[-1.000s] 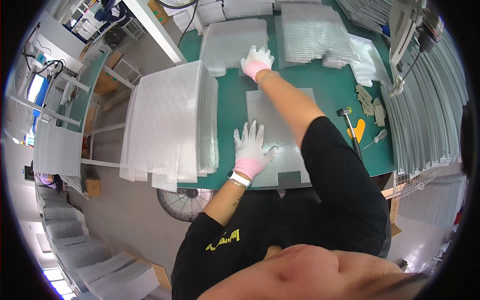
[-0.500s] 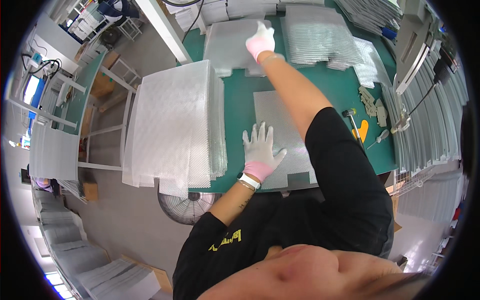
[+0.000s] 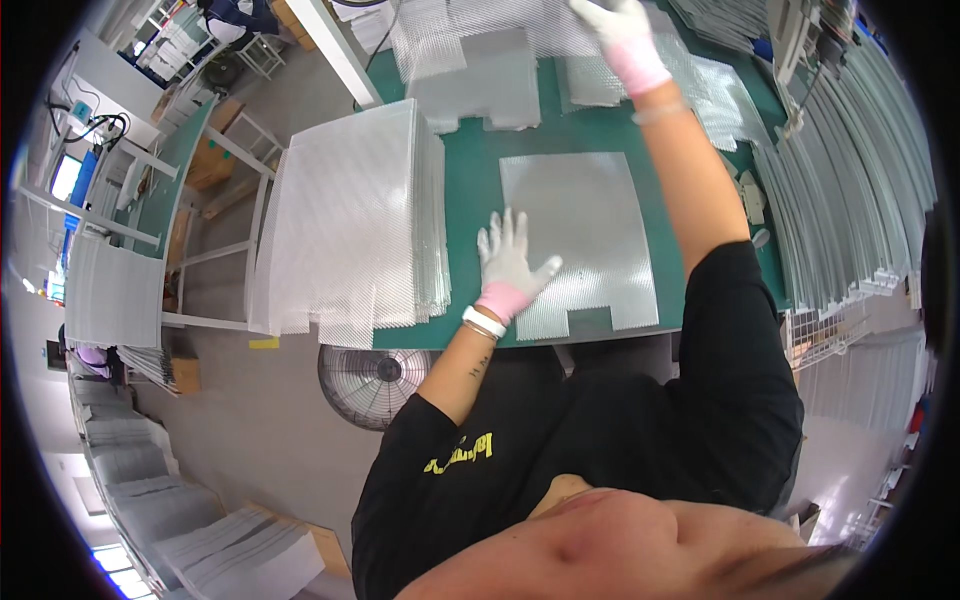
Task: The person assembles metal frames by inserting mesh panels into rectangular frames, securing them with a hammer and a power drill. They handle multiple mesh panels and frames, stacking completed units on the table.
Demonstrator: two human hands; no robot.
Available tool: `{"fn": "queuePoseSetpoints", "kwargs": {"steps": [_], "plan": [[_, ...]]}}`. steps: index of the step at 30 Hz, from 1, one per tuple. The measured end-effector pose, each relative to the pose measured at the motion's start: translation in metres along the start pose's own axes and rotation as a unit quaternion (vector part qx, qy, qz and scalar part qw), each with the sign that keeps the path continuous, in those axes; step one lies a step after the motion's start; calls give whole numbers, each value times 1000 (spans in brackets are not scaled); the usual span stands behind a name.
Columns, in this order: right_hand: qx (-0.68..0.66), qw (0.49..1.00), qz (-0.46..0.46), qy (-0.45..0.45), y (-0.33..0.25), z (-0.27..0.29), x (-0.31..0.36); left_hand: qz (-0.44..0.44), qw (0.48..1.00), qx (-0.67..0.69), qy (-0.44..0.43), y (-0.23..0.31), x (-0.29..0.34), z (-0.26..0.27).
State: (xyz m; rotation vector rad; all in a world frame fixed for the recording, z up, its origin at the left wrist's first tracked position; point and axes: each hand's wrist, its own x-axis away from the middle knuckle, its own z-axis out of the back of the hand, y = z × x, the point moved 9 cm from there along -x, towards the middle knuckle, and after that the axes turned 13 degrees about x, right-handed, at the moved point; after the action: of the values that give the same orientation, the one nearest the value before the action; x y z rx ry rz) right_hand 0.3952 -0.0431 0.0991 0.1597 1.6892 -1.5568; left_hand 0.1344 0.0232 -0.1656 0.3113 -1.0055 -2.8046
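A single perforated silvery sheet (image 3: 585,230), with a notch in its near edge, lies flat on the green table (image 3: 470,190) before me. My left hand (image 3: 512,262), in a white and pink glove, rests with spread fingers along its left edge. My right hand (image 3: 625,45), gloved alike, is stretched to the far side. Its fingers close at the edge of another mesh sheet (image 3: 500,25), which spreads over the notched stack (image 3: 480,85) at the back; the fingertips are partly cut off by the frame.
A tall stack of mesh sheets (image 3: 345,210) stands left. Many upright panels (image 3: 840,190) line the right side, near beige plastic pieces (image 3: 752,195) partly behind my arm. A white post (image 3: 340,55) rises at the back left. Below the table edge is a floor fan (image 3: 385,372).
My right hand has moved right and farther away, and a mesh sheet now spreads across the back stacks. The left hand stays spread at the near sheet's left edge. My right arm now covers the hammer.
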Motion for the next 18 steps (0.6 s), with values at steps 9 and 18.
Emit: {"fn": "queuePoseSetpoints", "kwargs": {"steps": [9,18], "plan": [[42,965,-257,5,-19,56,302,79,774,622,90,19,77,75],[353,904,-233,-65,-19,60,365,119,982,108,102,36,88,47]]}}
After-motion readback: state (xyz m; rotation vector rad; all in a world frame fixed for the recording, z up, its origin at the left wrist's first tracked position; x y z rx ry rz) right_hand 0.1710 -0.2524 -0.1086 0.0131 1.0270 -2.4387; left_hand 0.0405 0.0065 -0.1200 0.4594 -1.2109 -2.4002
